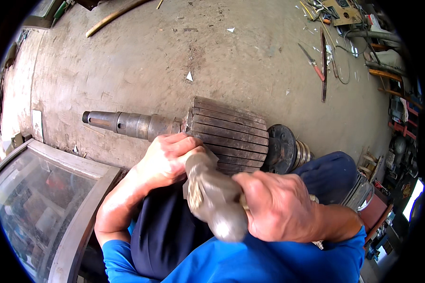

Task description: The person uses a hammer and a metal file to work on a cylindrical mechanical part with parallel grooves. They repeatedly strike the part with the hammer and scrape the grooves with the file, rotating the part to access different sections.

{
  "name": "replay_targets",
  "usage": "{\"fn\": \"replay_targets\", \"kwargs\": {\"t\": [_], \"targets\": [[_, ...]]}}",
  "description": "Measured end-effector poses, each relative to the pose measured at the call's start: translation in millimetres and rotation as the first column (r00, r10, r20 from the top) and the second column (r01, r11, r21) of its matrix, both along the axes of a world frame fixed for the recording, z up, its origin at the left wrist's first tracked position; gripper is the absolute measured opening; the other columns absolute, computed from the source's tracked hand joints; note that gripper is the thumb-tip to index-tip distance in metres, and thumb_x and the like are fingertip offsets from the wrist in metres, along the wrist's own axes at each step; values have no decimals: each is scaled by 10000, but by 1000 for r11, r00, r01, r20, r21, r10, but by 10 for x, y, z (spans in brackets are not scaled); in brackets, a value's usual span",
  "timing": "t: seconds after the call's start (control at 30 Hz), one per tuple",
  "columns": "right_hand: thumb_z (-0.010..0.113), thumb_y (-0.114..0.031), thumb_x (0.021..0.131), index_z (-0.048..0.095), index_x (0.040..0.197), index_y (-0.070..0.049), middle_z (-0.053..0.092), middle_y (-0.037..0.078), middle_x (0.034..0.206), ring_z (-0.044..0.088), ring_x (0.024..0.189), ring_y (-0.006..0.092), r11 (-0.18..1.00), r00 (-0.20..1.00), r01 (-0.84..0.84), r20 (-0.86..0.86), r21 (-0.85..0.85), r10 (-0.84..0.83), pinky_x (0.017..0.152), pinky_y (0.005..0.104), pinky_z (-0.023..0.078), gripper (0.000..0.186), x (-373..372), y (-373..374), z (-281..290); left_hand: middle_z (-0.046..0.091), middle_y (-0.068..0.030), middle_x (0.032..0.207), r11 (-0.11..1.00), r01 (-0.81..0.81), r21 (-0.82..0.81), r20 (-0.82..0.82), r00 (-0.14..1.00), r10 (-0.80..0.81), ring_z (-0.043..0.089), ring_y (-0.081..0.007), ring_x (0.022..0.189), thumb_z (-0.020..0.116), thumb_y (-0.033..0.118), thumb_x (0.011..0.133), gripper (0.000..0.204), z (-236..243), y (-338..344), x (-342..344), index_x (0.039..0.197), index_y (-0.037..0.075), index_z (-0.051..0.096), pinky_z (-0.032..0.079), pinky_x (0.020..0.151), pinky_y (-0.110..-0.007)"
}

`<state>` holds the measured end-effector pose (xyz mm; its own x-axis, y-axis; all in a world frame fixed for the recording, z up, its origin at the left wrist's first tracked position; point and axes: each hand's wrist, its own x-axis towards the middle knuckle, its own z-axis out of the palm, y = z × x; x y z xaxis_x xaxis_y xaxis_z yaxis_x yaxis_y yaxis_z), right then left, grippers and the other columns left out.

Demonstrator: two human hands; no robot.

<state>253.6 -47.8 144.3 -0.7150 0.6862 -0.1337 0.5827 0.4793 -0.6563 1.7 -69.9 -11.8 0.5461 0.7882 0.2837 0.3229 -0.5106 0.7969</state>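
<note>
A motor rotor (229, 129) lies across in front of my knees, its slotted core in the middle. Its stepped steel shaft (134, 125) points left, and a dark flange with rings (288, 150) sits at its right end. In my right hand (281, 205) is a ball-peen hammer (215, 200), slightly blurred, its head in front of my left hand. My left hand (170, 158) is closed at the core's left end. What its fingers grip is mostly hidden behind the hammer head; a grey edge shows beside it.
A glazed wooden frame (82, 162) stands at my left. On the concrete floor lie a red-handled knife-like tool (313, 64), a dark flat strip (324, 66) and a wooden stick (111, 20). Wires, tools and clutter (382, 52) line the right side.
</note>
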Motion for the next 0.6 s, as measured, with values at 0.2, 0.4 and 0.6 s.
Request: {"fn": "replay_targets", "kwargs": {"t": [0.2, 0.4, 0.6], "targets": [[865, -214, 811, 652, 1139, 47, 609, 96, 730, 680, 572, 256, 998, 994, -10, -112, 54, 16, 493, 382, 546, 471, -41, 35, 70, 692, -77, 984, 1000, -19, -7, 6, 1000, 20, 695, -303, 805, 790, 162, 721, 360, -76, -58, -35, 1059, 63, 717, 585, 648, -426], [850, -187, 813, 652, 1138, 45, 630, 113, 749, 687, 594, 273, 999, 995, 14, -102, 36, -10, 510, 377, 559, 446, 77, 57, 3, 707, -78, 1002, 1000, -5, 11, -19, 1000, 5, 699, -298, 812, 752, 97, 697, 375, -20, -43, -75, 1067, 52, 712, 585, 661, -425], [848, -185, 827, 644, 1105, 32, 640, 114, 758, 696, 602, 283, 999, 997, 14, -81, -35, -17, 520, 379, 575, 408, 109, 70, -28, 681, -81, 958, 1000, 9, -2, -46, 999, -9, 687, -309, 795, 744, 79, 676, 388, -54, 7, -93, 1060, 46, 701, 577, 646, -430]]}}
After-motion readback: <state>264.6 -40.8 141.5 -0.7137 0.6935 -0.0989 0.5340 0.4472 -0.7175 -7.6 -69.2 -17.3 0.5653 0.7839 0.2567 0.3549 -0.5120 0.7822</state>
